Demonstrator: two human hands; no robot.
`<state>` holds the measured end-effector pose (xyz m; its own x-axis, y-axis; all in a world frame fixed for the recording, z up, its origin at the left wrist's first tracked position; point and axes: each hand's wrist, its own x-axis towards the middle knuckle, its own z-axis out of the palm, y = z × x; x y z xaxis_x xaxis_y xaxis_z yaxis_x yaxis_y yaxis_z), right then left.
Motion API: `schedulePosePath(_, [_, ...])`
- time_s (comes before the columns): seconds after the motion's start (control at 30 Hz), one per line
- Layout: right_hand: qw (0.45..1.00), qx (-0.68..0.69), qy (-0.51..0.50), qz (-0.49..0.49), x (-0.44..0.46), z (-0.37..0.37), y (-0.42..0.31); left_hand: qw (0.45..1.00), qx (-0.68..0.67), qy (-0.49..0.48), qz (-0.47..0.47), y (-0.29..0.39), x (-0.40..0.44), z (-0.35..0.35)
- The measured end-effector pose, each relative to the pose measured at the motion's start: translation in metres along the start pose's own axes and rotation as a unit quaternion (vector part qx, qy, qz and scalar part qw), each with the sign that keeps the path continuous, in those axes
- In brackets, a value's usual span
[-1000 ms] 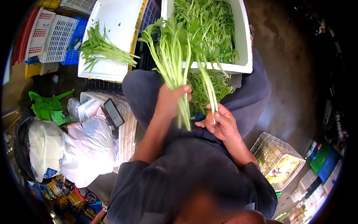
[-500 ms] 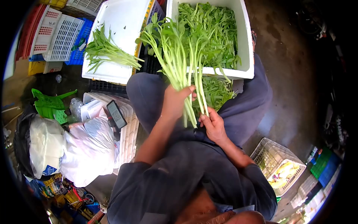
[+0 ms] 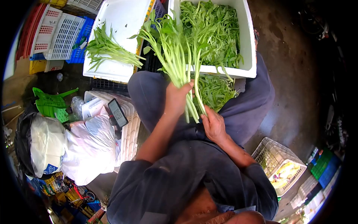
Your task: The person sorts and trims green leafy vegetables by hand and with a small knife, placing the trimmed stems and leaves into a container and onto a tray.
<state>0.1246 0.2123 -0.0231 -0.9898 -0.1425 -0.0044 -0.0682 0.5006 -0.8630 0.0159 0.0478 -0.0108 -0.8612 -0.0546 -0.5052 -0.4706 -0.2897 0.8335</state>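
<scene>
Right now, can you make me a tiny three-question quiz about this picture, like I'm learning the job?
1. Which hand grips the bigger bunch of greens? A) left B) right
2. True or false: the right hand pinches a stalk by its leafy top.
3. Fill in: a smaller bunch lies on a flat ____ panel.

Key: 1. A, the left hand. 2. False: the right hand holds the stalk near its lower end. 3. White.

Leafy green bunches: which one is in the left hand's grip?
The thick bunch whose stems are clasped in the left hand; the other bunch lies loose on the white slab.
</scene>
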Motion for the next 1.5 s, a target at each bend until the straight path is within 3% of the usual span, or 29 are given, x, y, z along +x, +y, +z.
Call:
schedulePosePath(0.27, [0.998, -0.046, 0.006, -0.046, 0.003, -0.002, -0.003, 0.993, -0.114, -0.037, -0.001, -0.003, 0.000, 0.000])
schedulePosePath(0.6, [0.997, -0.045, -0.057, -0.033, 0.003, -0.010, -0.011, 0.993, -0.100, -0.051, -0.042, -0.008, -0.001, -0.002])
schedulePosePath(0.7, [0.994, 0.026, -0.107, -0.014, 0.000, -0.019, -0.019, 0.993, -0.101, -0.052, -0.039, -0.010, -0.001, -0.002])
schedulePosePath(0.8, [0.935, 0.181, -0.285, 0.106, 0.012, -0.049, -0.019, 0.993, -0.097, -0.052, -0.035, -0.011, -0.002, -0.003])
schedulePosePath(0.83, [0.916, 0.246, -0.292, 0.119, 0.014, -0.051, -0.001, 0.993, -0.098, -0.051, -0.038, -0.011, -0.002, -0.004])
schedulePosePath(0.9, [0.888, 0.361, -0.147, 0.245, 0.024, -0.035, 0.020, 0.993, -0.094, -0.054, -0.041, -0.013, -0.004, -0.003])
schedulePosePath(0.93, [0.893, 0.342, -0.093, 0.276, 0.038, -0.032, 0.018, 0.993, -0.086, -0.062, -0.043, -0.015, -0.004, -0.003])
schedulePosePath(1.03, [0.889, 0.401, 0.001, 0.220, 0.076, -0.006, 0.026, 0.992, -0.085, -0.085, -0.040, -0.015, -0.007, 0.003])
schedulePosePath(1.13, [0.871, 0.421, 0.018, 0.253, 0.093, 0.004, 0.018, 0.991, -0.092, -0.084, -0.053, -0.012, -0.009, 0.001])
schedulePosePath(1.33, [0.892, 0.391, 0.105, 0.202, 0.079, 0.019, 0.029, 0.989, -0.115, -0.078, -0.058, -0.027, -0.004, -0.001])
schedulePosePath(1.43, [0.927, 0.311, 0.170, 0.125, 0.067, 0.017, 0.024, 0.988, -0.120, -0.075, -0.064, -0.026, -0.001, 0.002])
schedulePosePath(1.5, [0.941, 0.296, 0.138, 0.093, 0.055, 0.010, 0.019, 0.981, -0.150, -0.090, -0.079, -0.020, 0.001, 0.003])
